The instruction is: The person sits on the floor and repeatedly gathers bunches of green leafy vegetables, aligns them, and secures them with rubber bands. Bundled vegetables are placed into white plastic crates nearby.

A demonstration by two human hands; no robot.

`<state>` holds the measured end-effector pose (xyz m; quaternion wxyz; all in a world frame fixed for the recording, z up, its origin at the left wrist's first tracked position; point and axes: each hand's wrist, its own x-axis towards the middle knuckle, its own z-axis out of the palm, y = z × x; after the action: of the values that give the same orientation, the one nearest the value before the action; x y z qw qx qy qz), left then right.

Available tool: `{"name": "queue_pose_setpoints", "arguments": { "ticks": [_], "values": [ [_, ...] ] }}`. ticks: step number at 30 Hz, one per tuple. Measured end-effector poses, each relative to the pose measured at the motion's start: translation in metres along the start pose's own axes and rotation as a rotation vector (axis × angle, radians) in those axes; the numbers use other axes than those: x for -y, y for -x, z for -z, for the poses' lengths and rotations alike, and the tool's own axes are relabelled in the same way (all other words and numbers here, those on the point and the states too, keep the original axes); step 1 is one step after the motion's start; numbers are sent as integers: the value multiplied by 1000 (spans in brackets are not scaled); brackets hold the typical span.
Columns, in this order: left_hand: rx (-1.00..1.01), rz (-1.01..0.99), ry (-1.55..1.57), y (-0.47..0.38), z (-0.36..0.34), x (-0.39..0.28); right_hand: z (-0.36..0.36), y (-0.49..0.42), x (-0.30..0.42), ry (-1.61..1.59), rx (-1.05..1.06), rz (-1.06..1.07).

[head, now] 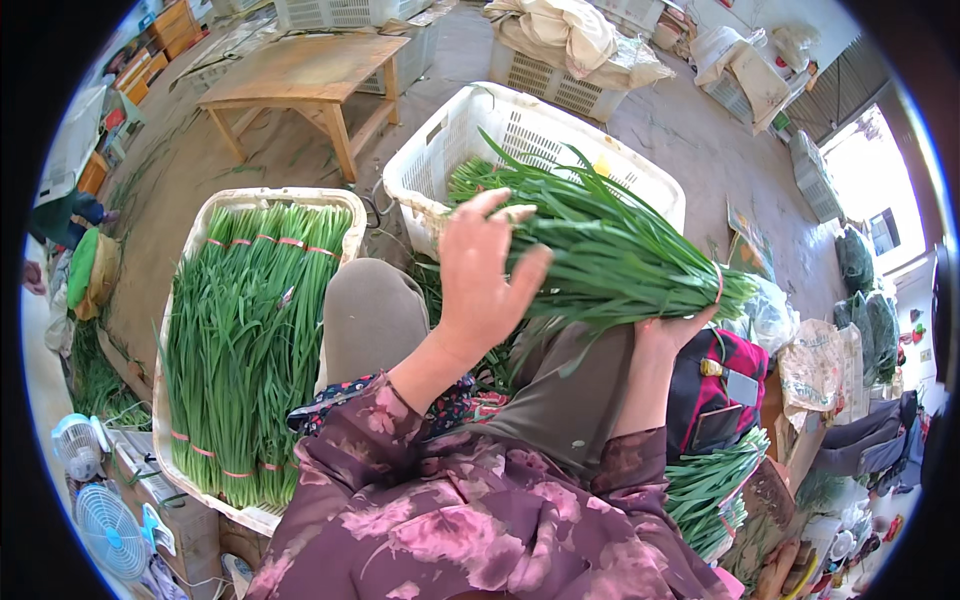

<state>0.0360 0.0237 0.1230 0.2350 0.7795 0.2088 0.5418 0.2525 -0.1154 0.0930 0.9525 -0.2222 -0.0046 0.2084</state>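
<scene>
My right hand (671, 330) is closed around the banded end of a bundle of green garlic chives (600, 255), whose leaves spread leftward over a white plastic crate (645, 169). My left hand (487, 262) is raised at the leaf side of the bundle, its fingers apart; whether it touches the leaves I cannot tell. More chives (472, 176) lie inside that crate. On my left, a second white crate (161, 420) holds rows of chive bundles (247, 330) tied with pink bands. Further tied bundles (709, 487) lie low on my right.
A wooden table (307, 67) stands beyond the crates. Covered crates (562, 82) are at the back. Fans (112, 529) stand at lower left. A black and pink bag (697, 405) is close to my right forearm. Another person's legs (862, 442) show at the far right.
</scene>
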Motion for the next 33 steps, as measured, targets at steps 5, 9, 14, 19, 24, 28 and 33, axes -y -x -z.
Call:
{"name": "queue_pose_setpoints", "arguments": {
  "ticks": [5,9,14,19,24,28,33],
  "values": [
    [439,-176,-66,53,-18,-23,39,-25,7,-80,163,8],
    [457,-271,-80,74,-24,-36,74,-43,11,-115,470,64],
    [531,-297,-63,77,-9,-35,68,-39,19,-86,535,11],
    [619,-242,32,73,29,-19,54,-25,20,-64,596,-6],
    [530,66,-29,80,74,42,49,-16,12,26,427,88],
    [268,471,156,44,99,58,40,-5,3,8,469,45],
    [174,545,571,-30,86,44,27,0,-11,9,501,2]
  ]
}}
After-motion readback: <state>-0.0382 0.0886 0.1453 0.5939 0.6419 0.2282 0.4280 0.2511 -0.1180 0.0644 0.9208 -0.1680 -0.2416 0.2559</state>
